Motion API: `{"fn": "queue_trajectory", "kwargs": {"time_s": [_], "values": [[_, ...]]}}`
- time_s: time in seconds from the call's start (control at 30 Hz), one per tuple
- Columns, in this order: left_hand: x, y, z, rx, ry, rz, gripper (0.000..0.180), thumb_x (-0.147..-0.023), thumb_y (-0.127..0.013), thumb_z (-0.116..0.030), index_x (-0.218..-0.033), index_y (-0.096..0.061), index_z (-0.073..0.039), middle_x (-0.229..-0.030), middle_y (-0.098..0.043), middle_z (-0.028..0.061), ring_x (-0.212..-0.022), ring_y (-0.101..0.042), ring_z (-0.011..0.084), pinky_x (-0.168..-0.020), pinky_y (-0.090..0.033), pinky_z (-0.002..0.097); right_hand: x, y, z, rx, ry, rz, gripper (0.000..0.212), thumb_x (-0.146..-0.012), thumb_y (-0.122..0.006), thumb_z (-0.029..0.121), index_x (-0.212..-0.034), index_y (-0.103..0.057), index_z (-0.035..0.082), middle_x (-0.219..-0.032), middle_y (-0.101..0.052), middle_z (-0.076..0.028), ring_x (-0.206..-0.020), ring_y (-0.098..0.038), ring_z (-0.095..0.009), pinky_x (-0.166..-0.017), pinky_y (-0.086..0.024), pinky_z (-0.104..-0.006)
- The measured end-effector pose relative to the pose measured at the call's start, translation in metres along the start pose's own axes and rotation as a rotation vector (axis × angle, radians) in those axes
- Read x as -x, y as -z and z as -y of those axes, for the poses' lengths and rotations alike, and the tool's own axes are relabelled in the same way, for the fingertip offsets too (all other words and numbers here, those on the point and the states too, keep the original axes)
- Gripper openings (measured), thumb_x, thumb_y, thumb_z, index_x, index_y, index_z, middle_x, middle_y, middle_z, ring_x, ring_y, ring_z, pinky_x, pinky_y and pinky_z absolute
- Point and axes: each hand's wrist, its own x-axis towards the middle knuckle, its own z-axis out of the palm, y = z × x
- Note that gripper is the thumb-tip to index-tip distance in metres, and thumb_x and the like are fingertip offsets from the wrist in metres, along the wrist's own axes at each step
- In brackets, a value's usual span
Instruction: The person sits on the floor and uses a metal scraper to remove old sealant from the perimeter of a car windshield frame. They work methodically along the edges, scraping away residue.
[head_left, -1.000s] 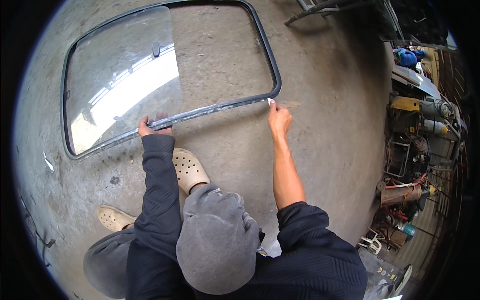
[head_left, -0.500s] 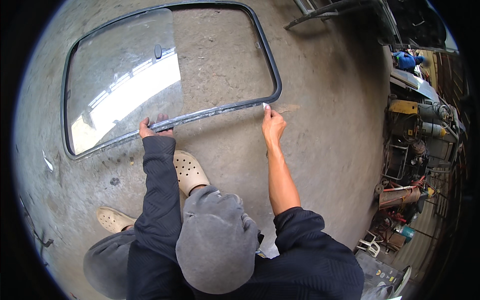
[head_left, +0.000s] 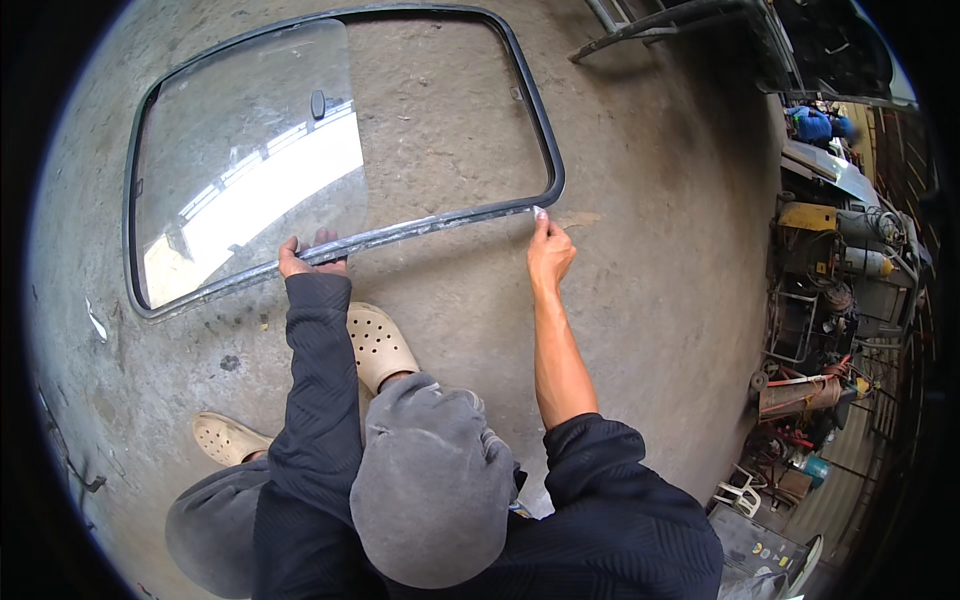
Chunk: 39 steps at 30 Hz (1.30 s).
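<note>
Right hand (head_left: 550,258) shifts slightly rightward, pinching a white scrap (head_left: 540,213), bringing it closer to the near-right corner of the window frame (head_left: 440,219); left hand (head_left: 294,263) clasps its near edge above the floor (head_left: 460,310).

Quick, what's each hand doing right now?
Left hand: closed, holding the near edge of the frame.
Right hand: closed, pinching a small white thing by the frame's near-right corner.

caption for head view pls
Left grip holds a window frame; right grip pinches a white piece near the frame's corner.
</note>
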Motion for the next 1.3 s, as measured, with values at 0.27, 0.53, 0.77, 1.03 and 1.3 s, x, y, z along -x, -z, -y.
{"fn": "queue_trajectory", "kwargs": {"time_s": [0.27,0.53,0.77,1.03,1.3], "values": [[-0.001,0.0,0.0,-0.019,-0.006,-0.001,0.046,-0.084,-0.054,-0.029,-0.118,-0.035,-0.005,-0.123,-0.046,0.0195,-0.115,-0.047,0.034,-0.1,-0.035,0.0499,-0.014,0.005,-0.015,-0.027,0.039,-0.064,0.041,-0.089,-0.054,0.039,-0.083,-0.068,0.001,-0.076,-0.063,-0.025,-0.074,-0.061,-0.044,-0.066,-0.046,-0.0475],[0.001,-0.002,0.0,-0.009,0.002,-0.013,0.044,-0.084,-0.054,-0.029,-0.116,-0.035,-0.005,-0.121,-0.046,0.0201,-0.113,-0.047,0.0328,-0.099,-0.036,0.0497,-0.013,0.009,-0.01,0.032,0.041,-0.008,0.041,-0.088,-0.055,0.04,-0.082,-0.068,0.002,-0.074,-0.063,-0.024,-0.073,-0.06,-0.045,-0.065,-0.046,-0.0477],[0.001,-0.001,0.001,-0.019,-0.015,0.006,0.047,-0.084,-0.053,-0.028,-0.12,-0.033,-0.004,-0.122,-0.045,0.0208,-0.116,-0.046,0.0338,-0.1,-0.035,0.05,0.0,0.002,-0.004,0.026,0.066,0.006,0.039,-0.089,-0.054,0.038,-0.078,-0.065,0.002,-0.071,-0.061,-0.024,-0.069,-0.059,-0.045,-0.061,-0.044,-0.049],[0.0,-0.001,0.001,-0.011,-0.001,-0.005,0.052,-0.085,-0.052,-0.029,-0.125,-0.031,-0.004,-0.123,-0.045,0.0208,-0.116,-0.045,0.0341,-0.102,-0.034,0.0501,0.003,0.001,-0.006,0.019,0.03,0.002,0.04,-0.089,-0.055,0.04,-0.077,-0.065,0.003,-0.072,-0.061,-0.025,-0.071,-0.059,-0.046,-0.061,-0.044,-0.0499],[-0.006,0.003,0.001,-0.002,-0.005,0.005,0.052,-0.084,-0.053,-0.028,-0.126,-0.032,-0.005,-0.126,-0.044,0.0202,-0.119,-0.044,0.0348,-0.102,-0.034,0.0498,0.004,0.001,-0.003,0.071,0.044,0.046,0.042,-0.089,-0.054,0.04,-0.076,-0.064,0.002,-0.07,-0.06,-0.025,-0.069,-0.057,-0.046,-0.061,-0.043,-0.0505]]}}
